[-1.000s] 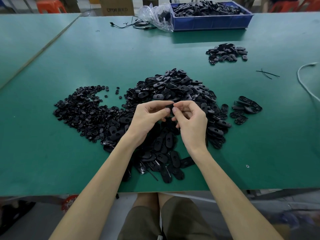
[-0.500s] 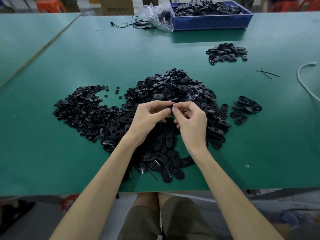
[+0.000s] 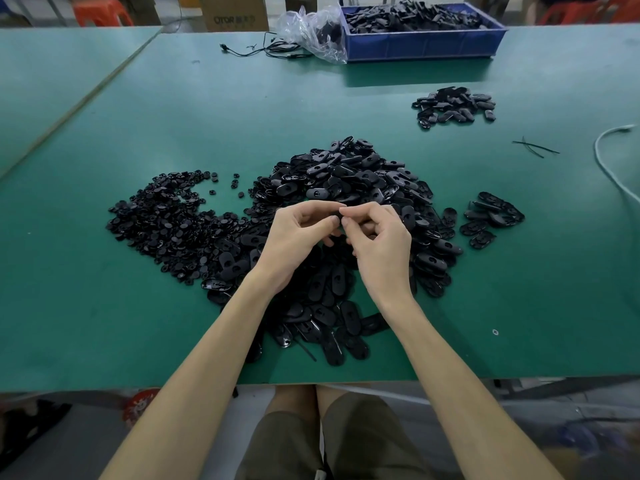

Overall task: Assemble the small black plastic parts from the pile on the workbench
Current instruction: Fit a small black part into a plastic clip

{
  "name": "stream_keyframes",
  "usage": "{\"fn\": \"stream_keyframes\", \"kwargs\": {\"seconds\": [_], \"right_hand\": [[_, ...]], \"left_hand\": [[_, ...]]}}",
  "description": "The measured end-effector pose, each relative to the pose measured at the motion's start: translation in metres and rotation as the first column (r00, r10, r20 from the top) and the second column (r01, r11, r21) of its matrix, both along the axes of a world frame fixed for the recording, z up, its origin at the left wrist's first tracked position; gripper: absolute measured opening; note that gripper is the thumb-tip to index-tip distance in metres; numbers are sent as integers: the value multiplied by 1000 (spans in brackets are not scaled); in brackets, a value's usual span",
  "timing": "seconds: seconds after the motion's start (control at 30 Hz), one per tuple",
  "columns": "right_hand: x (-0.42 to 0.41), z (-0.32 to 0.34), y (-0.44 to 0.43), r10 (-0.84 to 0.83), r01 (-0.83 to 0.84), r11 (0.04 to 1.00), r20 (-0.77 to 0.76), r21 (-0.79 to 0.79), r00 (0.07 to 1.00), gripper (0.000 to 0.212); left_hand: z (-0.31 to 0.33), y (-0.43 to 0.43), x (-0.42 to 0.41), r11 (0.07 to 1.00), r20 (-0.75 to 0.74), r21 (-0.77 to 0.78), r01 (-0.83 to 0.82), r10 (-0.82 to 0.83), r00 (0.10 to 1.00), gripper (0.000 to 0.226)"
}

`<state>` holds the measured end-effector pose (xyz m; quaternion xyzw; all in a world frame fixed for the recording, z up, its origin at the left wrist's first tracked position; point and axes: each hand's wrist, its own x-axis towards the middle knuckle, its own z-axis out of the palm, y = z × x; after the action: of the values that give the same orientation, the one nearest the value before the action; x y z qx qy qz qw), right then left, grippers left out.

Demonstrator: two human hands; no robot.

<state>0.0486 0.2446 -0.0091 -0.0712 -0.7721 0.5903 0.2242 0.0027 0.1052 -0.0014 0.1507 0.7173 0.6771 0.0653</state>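
From the head camera: barely any shift over the last second. Left hand (image 3: 294,244) and right hand (image 3: 379,247) kept in the same spot just above the pile of oval pieces (image 3: 349,174) on the green workbench (image 3: 207,116), fingers curled, fingertips pressed tip to tip. Pinched between them, a small black part, glimpsed as a dark sliver a second ago, now covered by the closing fingertips. Likely meaning: two pieces being squeezed together, mid-snap, not yet let go. Lying untouched to the left, the heap of small round pieces (image 3: 166,223). Just right of the main pile, a small cluster (image 3: 491,216), probably finished ones, same as before. Farther back, another small heap (image 3: 453,105) and a blue bin (image 3: 422,46) full of black parts. Judging by the size of the pile, far from done. Next, presumably, setting this one aside and reaching for another pair.
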Motion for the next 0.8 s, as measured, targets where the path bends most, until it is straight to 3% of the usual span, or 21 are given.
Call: {"fn": "stream_keyframes", "kwargs": {"seconds": [0.27, 0.57, 0.8], "right_hand": [[-1, 2, -2, 86, -86, 996, -13, 24, 996, 31], [-2, -1, 0, 45, -43, 994, 27, -97, 999, 13], [-1, -1, 1, 46, -42, 987, 22, -155, 999, 13]], "left_hand": [[0, 1, -3, 995, 69, 76, -68, 63, 996, 18], [-1, 1, -2, 999, 27, 25, -24, 23, 999, 18], [-2, 0, -1, 999, 14, 3, -34, 34, 999, 17]]}}
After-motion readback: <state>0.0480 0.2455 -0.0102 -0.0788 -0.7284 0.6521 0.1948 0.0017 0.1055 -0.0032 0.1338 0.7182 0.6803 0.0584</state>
